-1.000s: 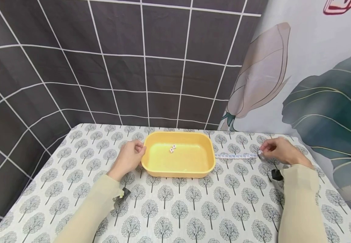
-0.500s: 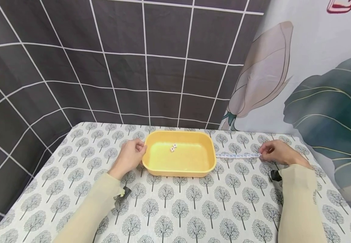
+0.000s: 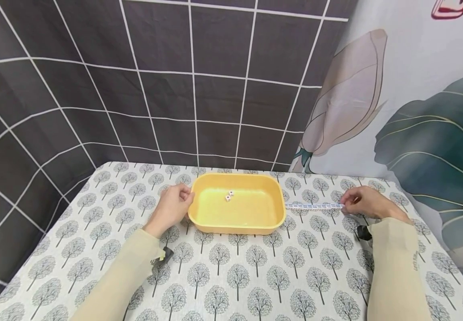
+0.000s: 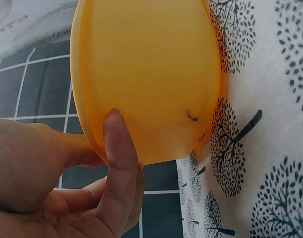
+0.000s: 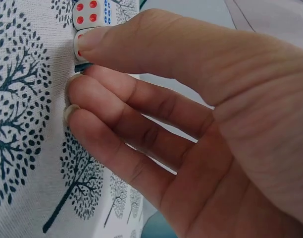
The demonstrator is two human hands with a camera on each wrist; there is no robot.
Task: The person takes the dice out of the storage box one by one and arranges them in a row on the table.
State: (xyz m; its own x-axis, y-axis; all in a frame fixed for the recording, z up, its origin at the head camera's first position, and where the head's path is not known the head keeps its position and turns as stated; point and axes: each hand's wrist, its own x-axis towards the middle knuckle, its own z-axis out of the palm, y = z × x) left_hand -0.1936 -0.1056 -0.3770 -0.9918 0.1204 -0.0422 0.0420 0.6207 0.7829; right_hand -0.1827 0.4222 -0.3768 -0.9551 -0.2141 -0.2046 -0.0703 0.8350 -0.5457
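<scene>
A yellow plastic tub (image 3: 255, 211) stands on the table, its left rim pinched between the thumb and fingers of my left hand (image 3: 169, 208). Inside it lie two white dice (image 3: 228, 198) close together. From the tub's right side a straight row of white dice (image 3: 313, 206) runs out to my right hand (image 3: 364, 203). In the right wrist view, that hand's thumb presses on the end die (image 5: 78, 51), which has red pips and sits against a neighbouring die (image 5: 92, 14) with red and blue pips. The index fingertip is partly hidden behind the thumb and die.
A white cloth (image 3: 215, 276) with a tree print covers the table. Behind it hangs a dark curtain (image 3: 167, 93) with white grid lines, and a flower-printed curtain (image 3: 399, 142) hangs at the right.
My right hand has brought a die from slightly right of the row up against its end. The left hand keeps its grip on the tub rim, and the tub stays in place.
</scene>
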